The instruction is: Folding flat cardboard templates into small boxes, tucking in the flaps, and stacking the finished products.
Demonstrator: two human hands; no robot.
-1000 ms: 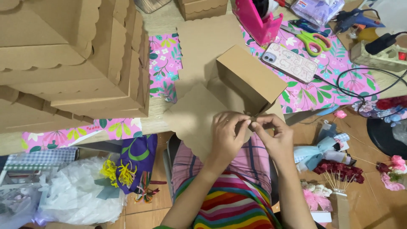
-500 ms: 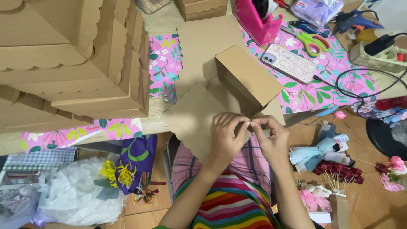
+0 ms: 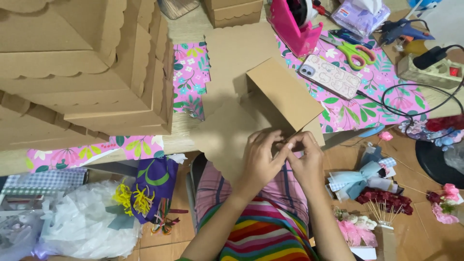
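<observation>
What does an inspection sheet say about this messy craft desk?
Surface: table under a pink floral cloth.
Job's things: part-folded brown cardboard box, one corner at the fingertips.
Clutter: stack of scalloped boxes, pink tape dispenser, green scissors, phone.
Hands: left hand and right hand pinch together at the box edge; what they pinch is hidden.
Cables: black cable runs from the power strip.
Surroundings: ribbon bows, small artificial flowers, white plastic bag on the floor.
</observation>
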